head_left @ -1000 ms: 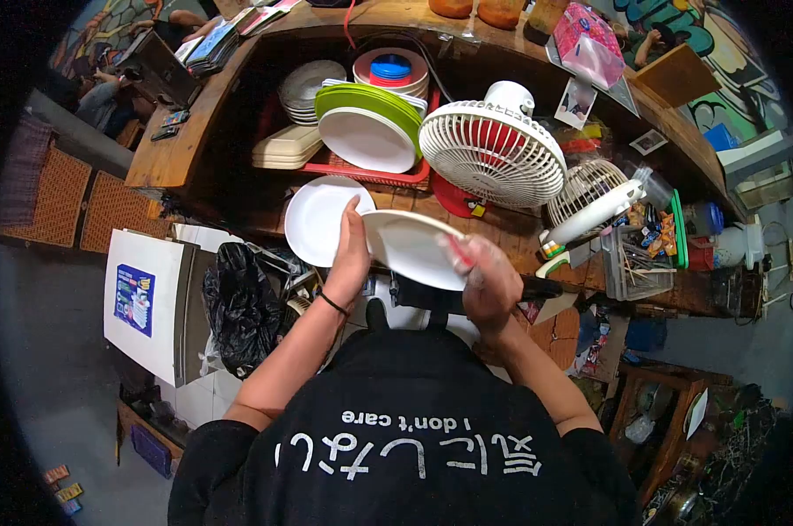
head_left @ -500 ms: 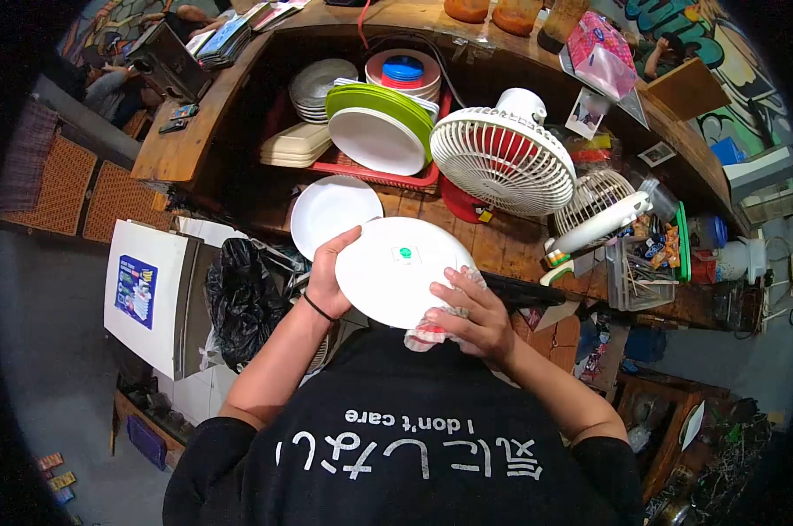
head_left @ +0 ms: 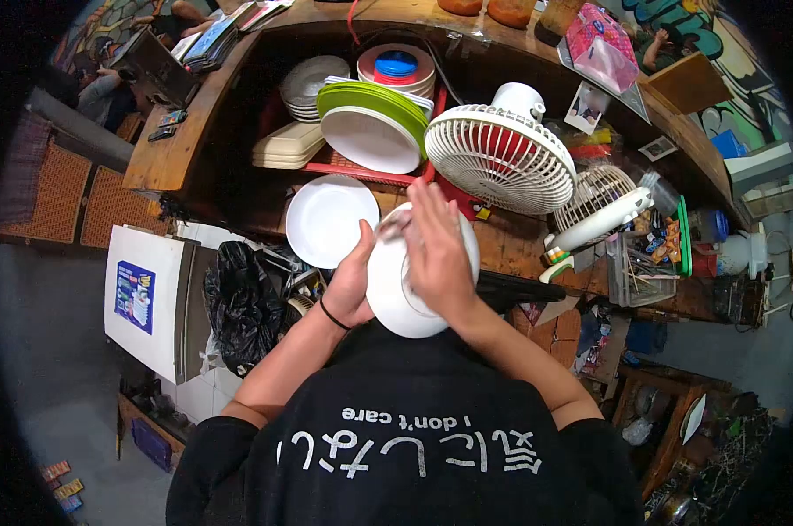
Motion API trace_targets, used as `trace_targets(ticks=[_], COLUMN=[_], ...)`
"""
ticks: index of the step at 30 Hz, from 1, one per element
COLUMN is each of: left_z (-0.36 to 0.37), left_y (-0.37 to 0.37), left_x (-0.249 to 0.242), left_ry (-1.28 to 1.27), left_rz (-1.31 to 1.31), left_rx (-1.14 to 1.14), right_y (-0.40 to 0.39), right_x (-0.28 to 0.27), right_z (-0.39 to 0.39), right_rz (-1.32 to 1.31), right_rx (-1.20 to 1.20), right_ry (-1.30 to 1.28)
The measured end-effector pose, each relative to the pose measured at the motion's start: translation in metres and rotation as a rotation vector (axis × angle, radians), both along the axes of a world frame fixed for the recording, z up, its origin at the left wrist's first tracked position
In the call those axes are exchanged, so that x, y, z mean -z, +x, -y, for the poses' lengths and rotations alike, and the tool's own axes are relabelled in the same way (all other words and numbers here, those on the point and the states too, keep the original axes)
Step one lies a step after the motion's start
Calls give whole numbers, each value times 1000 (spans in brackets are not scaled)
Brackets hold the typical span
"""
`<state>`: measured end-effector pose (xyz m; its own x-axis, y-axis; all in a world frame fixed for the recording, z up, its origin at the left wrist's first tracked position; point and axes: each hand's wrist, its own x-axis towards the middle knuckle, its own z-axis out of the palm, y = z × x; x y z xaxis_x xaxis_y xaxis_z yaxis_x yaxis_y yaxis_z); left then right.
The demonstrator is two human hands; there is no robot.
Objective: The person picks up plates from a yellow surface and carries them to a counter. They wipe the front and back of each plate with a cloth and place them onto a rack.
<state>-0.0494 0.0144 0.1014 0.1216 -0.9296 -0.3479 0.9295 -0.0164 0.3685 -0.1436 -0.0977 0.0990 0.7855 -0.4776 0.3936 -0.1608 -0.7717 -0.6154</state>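
Observation:
A white plate [head_left: 396,302] is held in front of my chest, its ringed underside facing up. My left hand [head_left: 353,282] grips its left edge, the thumb along the rim and the fingers beneath. Across the plate's upper right lies my right hand [head_left: 436,254], slightly blurred, with fingers stretched and a crumpled cloth [head_left: 394,225] under or beside its fingertips. Just beyond, another white plate [head_left: 332,221] rests on the wooden surface.
Behind is a red rack [head_left: 348,169] with green-and-white plates [head_left: 372,138] and bowls [head_left: 313,86]. A white fan [head_left: 502,158] stands right of it. A black plastic bag [head_left: 241,307] and a white box [head_left: 151,298] are at the left. People sit at the upper left.
The held plate has turned over from its face with a green sticker to its ringed underside. My right hand has moved from the lower right edge up across the plate with the cloth.

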Motion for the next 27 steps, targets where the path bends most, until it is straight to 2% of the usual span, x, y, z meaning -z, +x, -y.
trace_targets(ticks=[1, 2, 4, 5, 9, 10, 13, 15, 16, 17, 18, 19, 21, 23, 25, 27], left_z=[0, -3, -3, -4, 0, 3, -7, -5, -3, -2, -1, -5, -2, -2, -3, -7], left_y=[-2, -3, -1, 0, 2, -1, 16, 11, 8, 5, 1, -1, 6, 8, 10, 14], left_x=[-3, 4, 11, 12, 4, 2, 12, 14, 13, 12, 7, 10, 11, 10, 8, 5], left_ry=[-34, -35, -41, -49, -19, 33, 46, 50, -35, -120, -85, -62, -72, -61, -50, -38], left_rz=[8, 61, 98, 137, 27, 153, 83, 108, 82, 56, 242, 162, 382, 367, 353, 328], left_rx=[-7, 11, 33, 54, -20, -116, -50, -37, -32, -27, 1, 2, 80, 54, 27, 15], right_y=[4, 7, 5, 3, 0, -3, -13, -11, -9, -6, -1, 2, 1, -1, -5, -11], right_x=[4, 6, 9, 11, 4, -3, -5, 1, 2, 0, -1, 5, 12, 23, 33, 38], right_z=[8, 15, 23, 20, -12, -21, -36, -22, -12, -4, 5, 15, 21, 23, 27, 29], right_rz=[36, 36, 117, 112, 118, 82, 14, -3, -17, 7, 44, 40, 66, 175, 219, 237], right_rx=[78, 76, 80, 81, -91, -132, -349, -339, -331, -234, -125, -24, 54, 197, 240, 342], right_ry=[66, 65, 294, 297, 47, 27, -53, -112, -175, -131, -79, -36, 37, 297, 240, 502])
